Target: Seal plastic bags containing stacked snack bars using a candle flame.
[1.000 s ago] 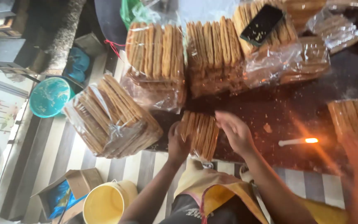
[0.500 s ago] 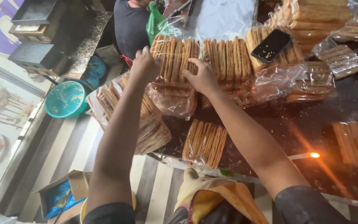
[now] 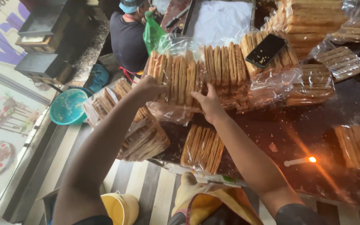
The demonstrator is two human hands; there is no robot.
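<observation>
Left hand (image 3: pixel 148 88) and right hand (image 3: pixel 208 104) clasp, fingers spread, the clear plastic bag of upright tan flat biscuits (image 3: pixel 176 81) on the dark table (image 3: pixel 296 137). Smaller wrapped biscuit bundle (image 3: pixel 203 148) lies at the near edge; black phone (image 3: pixel 266 50) rests on neighbouring packs, lit white candle (image 3: pixel 300 161) right.

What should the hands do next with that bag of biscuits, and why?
Probably lift it toward the person. The left hand and right hand grip both ends of the clear biscuit bag, which stands among other packs, far from the lit candle.
</observation>
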